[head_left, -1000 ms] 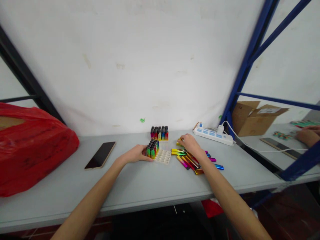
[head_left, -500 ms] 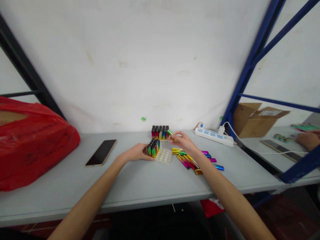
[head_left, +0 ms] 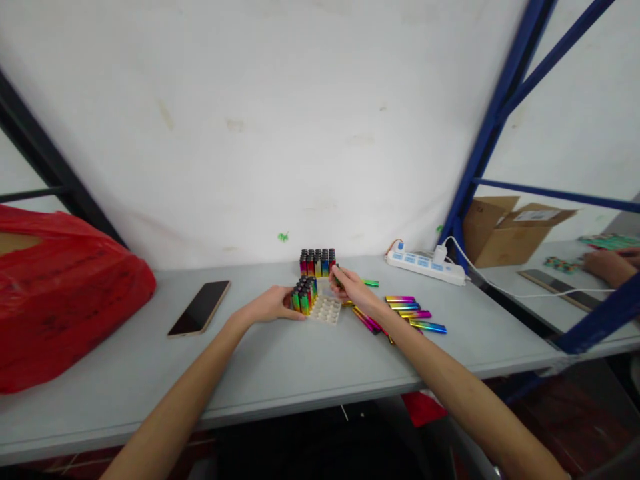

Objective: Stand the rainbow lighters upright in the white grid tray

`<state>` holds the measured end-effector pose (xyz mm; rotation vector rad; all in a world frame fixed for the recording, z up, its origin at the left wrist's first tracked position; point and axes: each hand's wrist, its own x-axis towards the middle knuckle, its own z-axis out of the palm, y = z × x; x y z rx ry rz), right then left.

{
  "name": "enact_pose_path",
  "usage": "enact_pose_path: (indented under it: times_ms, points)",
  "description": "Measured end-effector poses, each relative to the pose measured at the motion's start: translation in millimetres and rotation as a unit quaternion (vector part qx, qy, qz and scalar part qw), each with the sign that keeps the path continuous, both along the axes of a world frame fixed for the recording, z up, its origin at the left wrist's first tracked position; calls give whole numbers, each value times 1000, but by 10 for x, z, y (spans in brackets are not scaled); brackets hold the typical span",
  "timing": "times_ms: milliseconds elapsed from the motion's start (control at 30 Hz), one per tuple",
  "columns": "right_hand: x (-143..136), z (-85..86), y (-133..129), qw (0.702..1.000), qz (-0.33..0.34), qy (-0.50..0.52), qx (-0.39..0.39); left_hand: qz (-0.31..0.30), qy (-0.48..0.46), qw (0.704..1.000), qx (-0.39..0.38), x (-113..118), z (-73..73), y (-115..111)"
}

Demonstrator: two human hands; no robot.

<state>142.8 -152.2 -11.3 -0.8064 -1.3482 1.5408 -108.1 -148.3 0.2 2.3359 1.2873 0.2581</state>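
My left hand is curled round the left side of a whitish holed tray, thumb in front. Shiny rainbow-coloured, lighter-shaped tubes with black tops stand upright in the tray's left part, against that hand. On the right the tray's round pockets show bare. My right hand is closed in a pinch just above the tray's far right side. It grips one lighter-shaped tube, mostly hidden by the fingers. Behind the tray stands another upright block of such tubes.
Loose metallic tubes lie partly under my right forearm. A phone and a red plastic bag are on the left. At right are a white power strip, a blue rack post, a cardboard box and another person's hand.
My right hand has moved slightly left and down over the tray with the tube, which was slanting out of its fingers before. My left hand stays at the tray. The view has shifted slightly.
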Motion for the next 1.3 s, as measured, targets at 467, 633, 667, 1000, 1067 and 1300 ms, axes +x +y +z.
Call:
enact_pose_path:
  times_ms: [467,633,667,1000,1067,1300]
  points:
    - [-80,-9,-59,995,-70,-70,-28,8,1,1000,3,-3,-24,5]
    - [-69,-3,-34,993,-59,-85,48,8,4,1000,2,-3,-14,-1]
    - [-66,-11,-25,990,-67,-95,74,7,4,1000,2,-1,-7,-4]
    - [-48,-66,-35,945,-109,-197,237,16,10,1000,9,4,-3,-11]
    - [-53,-77,-39,941,-131,-204,236,12,12,1000,10,6,-5,-6]
    - [-79,-158,30,921,-138,-231,281,12,11,1000,9,15,8,-13]
